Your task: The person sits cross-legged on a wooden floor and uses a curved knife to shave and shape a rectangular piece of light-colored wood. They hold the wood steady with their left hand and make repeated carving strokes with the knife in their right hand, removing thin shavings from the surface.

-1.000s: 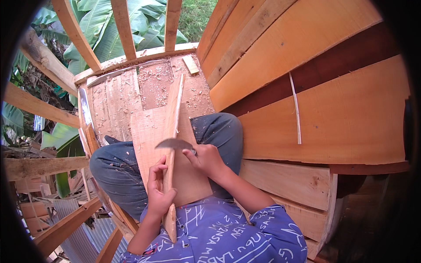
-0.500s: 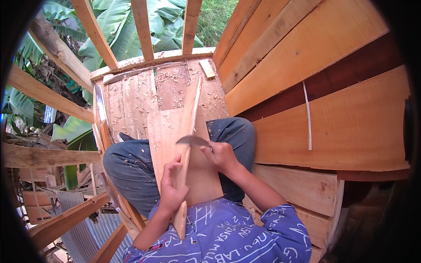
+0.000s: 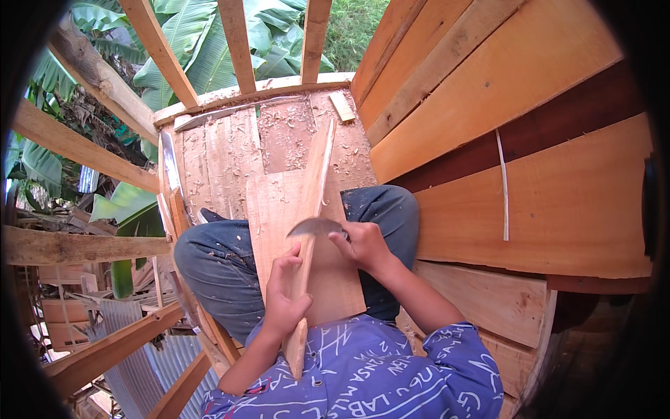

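Observation:
My right hand is closed round the handle of a knife with a curved, hooked blade. The blade lies across the upper edge of a narrow wooden slat, slightly blurred. My left hand grips that slat from the left, fingers along its side and thumb toward its top edge. The slat stands on edge, its near end against my shirt and its far end pointing away. Beneath it a wide flat board rests across my lap between my knees. The knife's handle is mostly hidden in my hand.
Wood shavings lie over the plank floor. A small wood block is by the far right corner. A long metal blade leans at the left. Plank walls rise at the right; open wooden bars stand at the left.
The whole view has shifted slightly to the right. The curved blade has turned a little on the slat's edge; both hands keep their grips.

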